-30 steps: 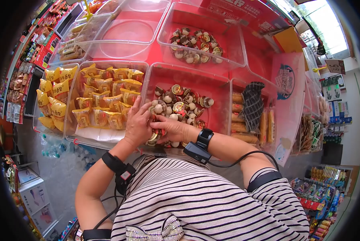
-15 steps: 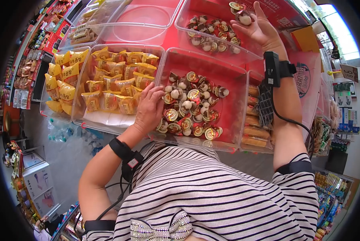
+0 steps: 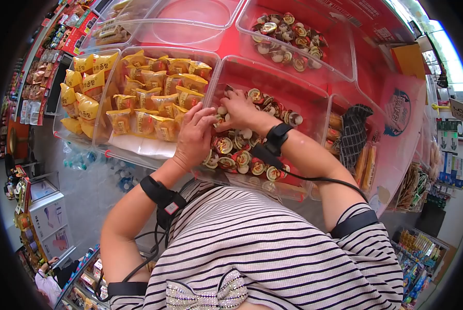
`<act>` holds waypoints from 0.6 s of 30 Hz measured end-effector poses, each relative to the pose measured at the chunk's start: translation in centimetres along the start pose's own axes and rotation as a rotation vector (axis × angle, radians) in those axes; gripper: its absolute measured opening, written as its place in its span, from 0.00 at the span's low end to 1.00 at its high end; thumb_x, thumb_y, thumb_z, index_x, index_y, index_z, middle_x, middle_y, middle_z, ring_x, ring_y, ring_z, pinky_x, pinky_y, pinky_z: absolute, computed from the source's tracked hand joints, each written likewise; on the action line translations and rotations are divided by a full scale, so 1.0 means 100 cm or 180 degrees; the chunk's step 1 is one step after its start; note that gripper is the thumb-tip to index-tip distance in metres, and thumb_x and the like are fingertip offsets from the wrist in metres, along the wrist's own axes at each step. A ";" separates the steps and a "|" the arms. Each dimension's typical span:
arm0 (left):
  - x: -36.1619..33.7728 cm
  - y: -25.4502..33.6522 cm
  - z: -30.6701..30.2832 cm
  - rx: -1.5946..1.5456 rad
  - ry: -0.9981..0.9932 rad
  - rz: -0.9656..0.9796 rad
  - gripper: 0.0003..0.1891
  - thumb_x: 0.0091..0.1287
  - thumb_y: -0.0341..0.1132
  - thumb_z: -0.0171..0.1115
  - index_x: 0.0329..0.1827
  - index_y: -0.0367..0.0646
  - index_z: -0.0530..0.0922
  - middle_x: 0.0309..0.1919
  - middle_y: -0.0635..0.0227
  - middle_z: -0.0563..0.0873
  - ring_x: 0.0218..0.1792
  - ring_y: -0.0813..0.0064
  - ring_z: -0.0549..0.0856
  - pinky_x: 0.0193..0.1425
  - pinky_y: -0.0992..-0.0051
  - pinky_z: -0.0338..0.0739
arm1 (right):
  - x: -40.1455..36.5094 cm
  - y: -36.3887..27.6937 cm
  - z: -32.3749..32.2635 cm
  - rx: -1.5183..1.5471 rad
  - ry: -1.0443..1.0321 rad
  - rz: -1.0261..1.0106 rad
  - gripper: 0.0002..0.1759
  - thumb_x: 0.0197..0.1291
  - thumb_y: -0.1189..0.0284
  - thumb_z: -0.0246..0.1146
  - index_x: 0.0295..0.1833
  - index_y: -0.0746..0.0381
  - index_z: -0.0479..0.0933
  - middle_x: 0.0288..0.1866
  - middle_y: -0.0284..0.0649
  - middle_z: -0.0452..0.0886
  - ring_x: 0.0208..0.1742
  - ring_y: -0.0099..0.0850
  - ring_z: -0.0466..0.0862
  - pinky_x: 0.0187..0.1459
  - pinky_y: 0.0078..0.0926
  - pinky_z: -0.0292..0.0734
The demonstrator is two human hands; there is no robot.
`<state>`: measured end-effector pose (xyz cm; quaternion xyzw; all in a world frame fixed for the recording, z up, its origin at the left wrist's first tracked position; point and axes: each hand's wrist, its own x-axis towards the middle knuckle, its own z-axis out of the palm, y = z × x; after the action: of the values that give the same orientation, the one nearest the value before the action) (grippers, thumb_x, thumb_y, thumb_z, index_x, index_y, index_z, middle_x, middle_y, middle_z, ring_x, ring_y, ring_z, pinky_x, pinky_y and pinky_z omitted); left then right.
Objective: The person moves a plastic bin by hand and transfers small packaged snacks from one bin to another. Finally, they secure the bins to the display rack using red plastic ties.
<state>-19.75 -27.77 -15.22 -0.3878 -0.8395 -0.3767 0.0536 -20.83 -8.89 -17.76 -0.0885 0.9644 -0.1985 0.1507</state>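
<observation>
My left hand [image 3: 194,137] rests over the wall between two clear bins, its bent fingers slightly apart and nothing visible in them. Beside it are yellow-wrapped packs [image 3: 164,103]. In the red-bottomed bin [image 3: 306,121] to the right, my right hand [image 3: 244,111] reaches down onto small round packaged sweets [image 3: 241,157] with brown-and-white balls and gold-and-red lids. Its thumb and fingers are apart around the sweets at the bin's left side; the fingertips are partly hidden among them. More of the same sweets [image 3: 288,39] lie in the back bin.
An empty-looking lidded bin [image 3: 190,36] stands at the back. Long bread rolls [image 3: 365,168] and a dark checked cloth [image 3: 354,134] are at the right. Yellow packs [image 3: 89,98] fill the far-left bin. Shelves of goods line both sides.
My right hand has come down and left from above the back bin, where a sweet was by its open fingers, into the front bin. The checked cloth has shifted. My left hand stays.
</observation>
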 end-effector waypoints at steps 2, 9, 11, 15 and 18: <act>0.001 0.002 0.000 0.0021 0.0067 -0.0011 0.09 0.58 0.21 0.55 0.40 0.41 0.77 0.53 0.62 0.79 0.61 0.51 0.71 0.64 0.60 0.66 | 0.000 -0.007 0.024 -0.0490 0.0112 0.0235 0.47 0.29 0.45 0.75 0.56 0.61 0.73 0.61 0.48 0.70 0.64 0.45 0.68 0.56 0.70 0.58; 0.004 0.005 -0.002 0.0049 0.0016 -0.0015 0.10 0.55 0.19 0.57 0.38 0.40 0.77 0.53 0.62 0.79 0.61 0.50 0.71 0.64 0.59 0.66 | -0.019 -0.016 0.016 -0.0195 -0.0353 0.0186 0.44 0.32 0.49 0.74 0.58 0.56 0.70 0.54 0.47 0.72 0.59 0.46 0.70 0.50 0.55 0.69; 0.003 0.004 -0.002 0.0036 -0.0015 -0.0010 0.08 0.56 0.20 0.57 0.37 0.40 0.77 0.54 0.61 0.79 0.62 0.50 0.70 0.64 0.59 0.65 | -0.020 -0.017 0.017 -0.0160 -0.0305 0.0201 0.45 0.32 0.50 0.75 0.59 0.56 0.69 0.55 0.47 0.72 0.59 0.47 0.69 0.52 0.54 0.70; 0.000 0.002 -0.001 0.0032 -0.0045 0.0026 0.08 0.55 0.20 0.56 0.35 0.41 0.78 0.54 0.61 0.78 0.62 0.50 0.70 0.65 0.59 0.65 | -0.018 -0.010 0.027 0.0111 -0.0339 0.0017 0.46 0.32 0.53 0.75 0.60 0.57 0.68 0.54 0.48 0.72 0.59 0.45 0.71 0.53 0.48 0.71; 0.000 0.002 0.000 0.0043 -0.0005 0.0045 0.10 0.51 0.18 0.56 0.33 0.41 0.79 0.54 0.61 0.78 0.63 0.51 0.70 0.65 0.59 0.64 | -0.024 -0.018 0.017 0.0103 -0.0314 0.0081 0.40 0.34 0.58 0.73 0.56 0.59 0.69 0.52 0.49 0.73 0.56 0.45 0.73 0.52 0.45 0.73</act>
<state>-19.65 -27.65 -15.12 -0.3937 -0.8393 -0.3703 0.0583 -17.84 -10.61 -17.92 -0.0835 0.9535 -0.2076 0.2019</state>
